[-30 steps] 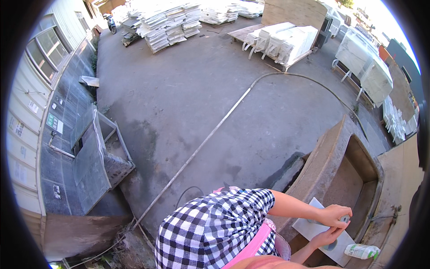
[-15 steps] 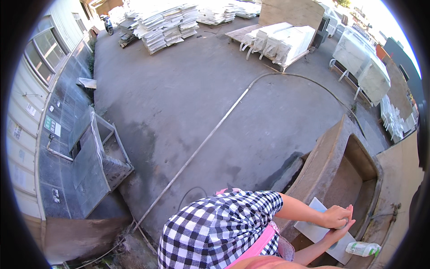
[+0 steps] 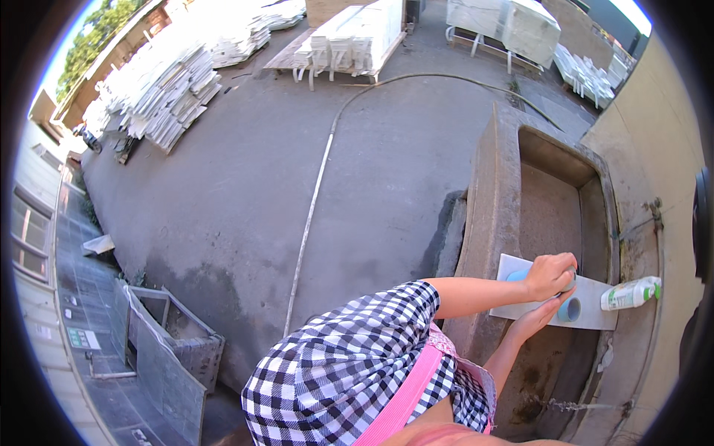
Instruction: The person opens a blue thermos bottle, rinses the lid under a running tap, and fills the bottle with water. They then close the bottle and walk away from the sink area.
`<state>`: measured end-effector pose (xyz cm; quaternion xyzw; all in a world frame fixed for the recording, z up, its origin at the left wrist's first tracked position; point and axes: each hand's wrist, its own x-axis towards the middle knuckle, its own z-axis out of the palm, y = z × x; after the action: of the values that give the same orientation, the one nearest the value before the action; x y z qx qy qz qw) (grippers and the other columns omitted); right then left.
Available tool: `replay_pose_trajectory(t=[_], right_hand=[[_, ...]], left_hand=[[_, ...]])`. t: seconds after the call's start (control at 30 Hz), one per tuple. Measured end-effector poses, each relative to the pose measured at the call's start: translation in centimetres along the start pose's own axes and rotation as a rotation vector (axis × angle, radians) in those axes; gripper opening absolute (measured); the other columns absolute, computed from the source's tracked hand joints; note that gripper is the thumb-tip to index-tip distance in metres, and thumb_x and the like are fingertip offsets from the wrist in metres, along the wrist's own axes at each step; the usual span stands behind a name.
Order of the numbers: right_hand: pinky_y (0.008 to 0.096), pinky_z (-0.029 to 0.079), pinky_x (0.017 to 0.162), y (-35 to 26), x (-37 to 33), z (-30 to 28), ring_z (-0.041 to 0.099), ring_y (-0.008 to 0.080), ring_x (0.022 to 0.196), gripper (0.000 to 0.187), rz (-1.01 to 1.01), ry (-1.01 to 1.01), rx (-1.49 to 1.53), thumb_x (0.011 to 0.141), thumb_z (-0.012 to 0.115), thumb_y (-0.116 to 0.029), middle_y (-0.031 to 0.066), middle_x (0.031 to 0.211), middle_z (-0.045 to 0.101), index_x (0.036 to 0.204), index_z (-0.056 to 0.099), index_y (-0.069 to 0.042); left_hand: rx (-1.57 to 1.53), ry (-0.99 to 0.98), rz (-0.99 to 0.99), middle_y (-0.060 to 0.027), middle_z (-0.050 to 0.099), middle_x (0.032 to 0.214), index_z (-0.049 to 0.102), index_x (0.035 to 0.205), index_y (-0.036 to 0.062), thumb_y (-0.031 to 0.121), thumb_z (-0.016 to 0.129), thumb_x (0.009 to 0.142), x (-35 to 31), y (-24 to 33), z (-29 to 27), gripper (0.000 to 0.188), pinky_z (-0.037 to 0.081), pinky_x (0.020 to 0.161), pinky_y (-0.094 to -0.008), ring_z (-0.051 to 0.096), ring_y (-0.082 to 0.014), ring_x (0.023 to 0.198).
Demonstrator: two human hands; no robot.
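My left hand is closed around a small greyish round object, mostly hidden by the fingers. My right hand lies just below it, fingers stretched out along its underside. Both hands are over a white board laid across a stone sink. On the board, close to the right hand's fingertips, is a light blue cup. Another light blue item shows partly behind the left wrist. A white bottle with a green cap lies at the board's right end.
Along the right wall a tap sits on a pipe, and water runs from a lower spout. A long hose crosses the floor. White slab stacks stand farther off. To the left is a grey box-like basin.
The view has swung right, so the sink and board sit farther left and higher. The blue cup shows beside my hands now. My right fingers, upright before, now lie lower against the round object.
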<state>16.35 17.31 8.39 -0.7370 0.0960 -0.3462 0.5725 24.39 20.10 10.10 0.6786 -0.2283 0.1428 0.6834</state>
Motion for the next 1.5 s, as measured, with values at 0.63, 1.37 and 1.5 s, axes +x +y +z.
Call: replay_pose_trajectory(t=[0.63, 1.37, 1.5], right_hand=[[0.0366, 0.025, 0.108, 1.0, -1.1, -0.2, 0.033, 0.0297, 0.132, 0.058, -0.194, 0.038, -0.126, 0.099, 0.03, -0.037, 0.0191, 0.144, 0.033, 0.141, 0.028, 0.003], [0.0316, 0.03, 0.106, 1.9, 3.9, -2.0, 0.041, 0.0224, 0.127, 0.043, 0.096, -0.083, 0.366, 0.099, 0.039, -0.024, 0.0144, 0.139, 0.042, 0.13, 0.045, 0.005], [0.03, 0.034, 0.103, 2.5, 3.4, -2.6, 0.047, 0.0189, 0.121, 0.038, 0.073, -0.069, 0.345, 0.095, 0.046, -0.018, 0.0102, 0.13, 0.052, 0.128, 0.05, 0.0]], left_hand=[[-0.361, -0.177, -0.238, -0.005, 0.06, 0.079, 0.063, 0.091, 0.0016, 0.025, 0.037, 0.093, 0.6, -0.1, -1.3, 0.035, 0.044, 0.071, -0.0284, 0.053, -0.0131, 0.076], [-0.254, -0.155, -0.111, -0.0061, 0.061, 0.082, 0.061, 0.091, -0.001, 0.023, 0.035, 0.088, 0.5, -0.6, -0.7, 0.036, 0.044, 0.073, -0.0273, 0.054, -0.014, 0.078], [-0.304, -0.182, -0.069, -0.0062, 0.06, 0.083, 0.062, 0.09, -0.0003, 0.021, 0.036, 0.085, 1.0, -0.3, -0.7, 0.034, 0.042, 0.076, -0.0277, 0.053, -0.0145, 0.08]])
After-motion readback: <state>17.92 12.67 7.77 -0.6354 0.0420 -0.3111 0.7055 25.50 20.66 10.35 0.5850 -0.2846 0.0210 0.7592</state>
